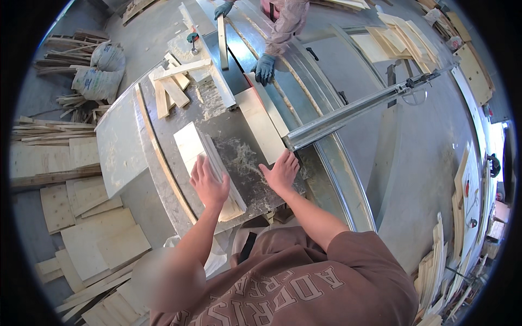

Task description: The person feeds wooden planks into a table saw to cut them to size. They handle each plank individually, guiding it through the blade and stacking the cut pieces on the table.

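My left hand (209,183) lies with fingers spread on the near part of a stack of pale wooden boards (190,142), left of centre on the dusty machine table (239,155). My right hand (281,173) is open, thumb apart, its fingertips at the near end of a light wooden board (262,126). That board lies lengthwise away from me, with a narrow piece of wood along its right side. A co-worker's gloved hand (265,69) rests at its far end. The co-worker's other gloved hand (223,10) holds a wooden strip (222,43).
A metal rail (364,106) crosses to the right from the board's near end. Short wood offcuts (169,89) lie beyond the stack, by a metal fence (220,84). Plywood panels (106,239) cover the floor at left, near filled sacks (98,81). More boards (405,41) lie far right.
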